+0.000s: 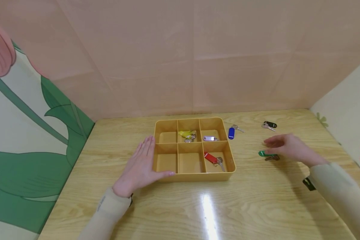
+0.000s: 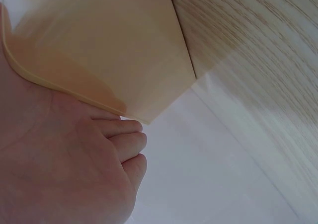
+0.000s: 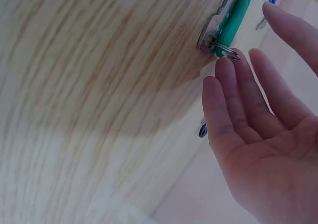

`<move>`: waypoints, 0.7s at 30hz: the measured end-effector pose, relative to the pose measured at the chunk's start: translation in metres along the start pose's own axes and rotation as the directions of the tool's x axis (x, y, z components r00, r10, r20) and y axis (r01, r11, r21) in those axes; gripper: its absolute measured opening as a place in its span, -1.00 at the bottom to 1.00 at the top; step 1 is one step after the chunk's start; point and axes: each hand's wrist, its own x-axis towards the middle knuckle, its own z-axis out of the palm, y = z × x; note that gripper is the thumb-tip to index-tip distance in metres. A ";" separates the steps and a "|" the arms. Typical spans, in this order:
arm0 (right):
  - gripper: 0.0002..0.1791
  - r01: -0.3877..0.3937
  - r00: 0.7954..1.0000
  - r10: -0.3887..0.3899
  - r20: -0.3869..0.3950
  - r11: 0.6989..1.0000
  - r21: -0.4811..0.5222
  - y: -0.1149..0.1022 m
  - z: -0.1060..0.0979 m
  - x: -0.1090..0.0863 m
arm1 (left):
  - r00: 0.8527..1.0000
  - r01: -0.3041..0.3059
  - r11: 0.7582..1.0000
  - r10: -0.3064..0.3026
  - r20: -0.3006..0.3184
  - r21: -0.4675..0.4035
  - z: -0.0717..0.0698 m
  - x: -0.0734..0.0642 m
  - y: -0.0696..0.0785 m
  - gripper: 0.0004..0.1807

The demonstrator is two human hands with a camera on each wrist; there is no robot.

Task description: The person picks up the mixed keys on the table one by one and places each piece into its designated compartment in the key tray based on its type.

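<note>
Left hand (image 1: pixel 138 168), fingers together, touching tray (image 1: pixel 195 177); right hand (image 1: pixel 292 149), thumb apart, near green tag (image 1: pixel 262 153)

Six key tags (image 1: pixel 211 158) are counted, three within one tray (image 1: pixel 195 177) of six compartments (image 1: pixel 167 163) and three on one table (image 1: pixel 258 206); two hands (image 1: pixel 138 166) (image 1: pixel 292 150) are seen.

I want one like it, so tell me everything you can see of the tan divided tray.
The tan tray looks like plastic, open-topped with rounded corners, and sits flat on the wooden table. It is split into two rows of three compartments. Far middle holds a yellow tag, far right a pale tag, near right a red tag and key. The left hand touches its left wall.
</note>
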 end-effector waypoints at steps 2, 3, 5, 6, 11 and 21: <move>-0.30 -0.006 1.000 0.006 0.003 1.000 -0.007 0.001 0.000 0.000 | 1.000 0.002 1.000 -0.002 0.001 0.000 0.000 0.000 0.000 0.48; -0.30 -0.008 1.000 0.008 0.007 1.000 -0.004 0.002 0.000 0.000 | 1.000 0.004 1.000 -0.004 0.002 -0.001 0.000 0.000 0.000 0.48; -0.31 -0.017 1.000 0.017 0.015 1.000 0.005 0.002 0.001 0.000 | 1.000 0.004 1.000 -0.004 0.002 -0.004 0.000 0.000 0.000 0.49; -0.32 -0.023 1.000 0.023 0.016 1.000 0.007 0.002 0.001 -0.001 | 1.000 0.003 1.000 -0.003 0.001 -0.004 0.000 0.000 0.000 0.49; -0.42 -0.018 1.000 0.018 0.018 1.000 0.016 0.003 0.004 -0.001 | 1.000 -0.003 1.000 0.003 -0.005 -0.003 0.000 0.000 0.001 0.49; -0.55 -0.037 0.999 0.037 0.038 0.999 0.006 0.003 0.007 -0.002 | 1.000 -0.002 1.000 0.002 -0.004 0.000 -0.001 0.000 0.001 0.50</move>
